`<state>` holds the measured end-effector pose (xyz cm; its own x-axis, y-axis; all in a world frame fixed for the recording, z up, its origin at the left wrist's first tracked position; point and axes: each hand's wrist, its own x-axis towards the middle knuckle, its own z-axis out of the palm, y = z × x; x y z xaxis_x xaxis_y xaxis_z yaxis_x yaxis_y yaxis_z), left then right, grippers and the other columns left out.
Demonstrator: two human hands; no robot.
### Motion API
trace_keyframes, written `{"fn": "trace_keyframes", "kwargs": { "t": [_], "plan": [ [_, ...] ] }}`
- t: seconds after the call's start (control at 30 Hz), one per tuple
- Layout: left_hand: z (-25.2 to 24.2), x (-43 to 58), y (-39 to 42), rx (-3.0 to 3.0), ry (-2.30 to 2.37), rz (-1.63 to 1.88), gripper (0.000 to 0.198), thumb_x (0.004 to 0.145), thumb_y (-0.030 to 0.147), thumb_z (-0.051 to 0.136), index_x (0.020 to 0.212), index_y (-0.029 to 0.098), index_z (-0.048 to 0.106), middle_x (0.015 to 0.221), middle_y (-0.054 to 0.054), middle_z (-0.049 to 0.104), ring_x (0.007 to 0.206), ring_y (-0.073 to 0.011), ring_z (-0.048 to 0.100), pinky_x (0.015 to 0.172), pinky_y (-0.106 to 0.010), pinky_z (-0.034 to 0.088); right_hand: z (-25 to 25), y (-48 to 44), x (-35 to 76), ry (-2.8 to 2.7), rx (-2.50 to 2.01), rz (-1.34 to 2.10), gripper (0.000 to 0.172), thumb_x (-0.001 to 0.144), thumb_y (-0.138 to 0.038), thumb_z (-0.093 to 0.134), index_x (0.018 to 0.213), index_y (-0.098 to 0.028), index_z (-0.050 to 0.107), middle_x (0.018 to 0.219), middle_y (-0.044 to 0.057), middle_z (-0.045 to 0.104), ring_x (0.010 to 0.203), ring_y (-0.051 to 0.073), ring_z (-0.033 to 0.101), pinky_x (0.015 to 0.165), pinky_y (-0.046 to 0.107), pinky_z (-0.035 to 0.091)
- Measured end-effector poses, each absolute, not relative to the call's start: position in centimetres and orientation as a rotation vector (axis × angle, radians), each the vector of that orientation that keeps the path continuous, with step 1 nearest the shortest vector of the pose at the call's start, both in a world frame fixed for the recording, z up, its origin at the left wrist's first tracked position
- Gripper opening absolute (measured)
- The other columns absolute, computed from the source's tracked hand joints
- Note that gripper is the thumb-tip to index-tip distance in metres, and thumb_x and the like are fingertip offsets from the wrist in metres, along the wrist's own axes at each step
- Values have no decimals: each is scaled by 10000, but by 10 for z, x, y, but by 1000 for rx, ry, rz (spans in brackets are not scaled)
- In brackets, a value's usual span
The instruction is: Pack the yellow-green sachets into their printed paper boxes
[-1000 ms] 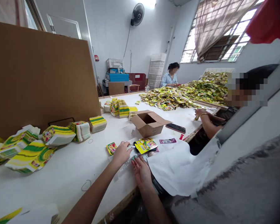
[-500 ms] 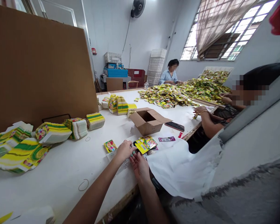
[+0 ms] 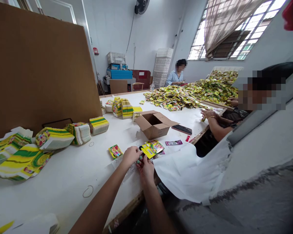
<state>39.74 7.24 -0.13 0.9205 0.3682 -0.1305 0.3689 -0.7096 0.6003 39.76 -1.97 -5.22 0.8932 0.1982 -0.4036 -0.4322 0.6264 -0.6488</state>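
Note:
My left hand [image 3: 132,156] is closed at the near edge of a yellow printed card packet [image 3: 151,149], its fingertips by small green pieces that are too small to name. Close beside it, my right hand [image 3: 146,168] has its fingers curled upward, thumb on the packet's lower edge. Clear plastic film [image 3: 129,170] lies under and around both hands. Left of them a small yellow packet [image 3: 115,151] rests flat on the white table. Just beyond stands an open cardboard box [image 3: 156,130].
Stacks of yellow cartons [image 3: 55,138] line the left side before a large cardboard sheet [image 3: 39,71]. A phone [image 3: 182,129], a purple sachet [image 3: 174,142] and white cloth [image 3: 183,169] lie rightward. Two people sit near a heap of packets [image 3: 175,97].
My right hand has shifted slightly up, its fingers more curled and its thumb now at the packet. The camera view has moved a little.

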Motion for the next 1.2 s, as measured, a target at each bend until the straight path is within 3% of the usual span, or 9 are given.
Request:
{"fn": "trace_keyframes", "kwargs": {
  "t": [0.57, 1.0, 1.2],
  "plan": [
    [-7, 407, 75, 2249, 593, -121, 212, 905, 242, 557, 767, 82, 539, 684, -30, 486, 668, -153, 492, 734, -297, 440, -54, -7, 403, 389, -951, 216, 321, 758, -440, 681, 752, -177, 497, 583, -54, 518, 397, 78, 471, 348, 155, 411],
    [-27, 411, 86, 2073, 471, -95, 184, 898, 188, 562, 772, 67, 503, 674, -17, 440, 584, -116, 429, 584, -214, 398, -49, -6, 408, 431, -973, 183, 259, 808, -381, 626, 728, -170, 499, 540, -55, 513, 378, 79, 464, 330, 145, 381],
    [-26, 402, 87, 2030, 403, 75, 259, 871, 189, 611, 685, 70, 475, 653, -13, 427, 613, -125, 426, 607, -220, 375, -48, -5, 409, 450, -977, 174, 212, 798, -341, 587, 710, -173, 492, 528, -61, 495, 374, 84, 452, 321, 152, 367]
  ]
}}
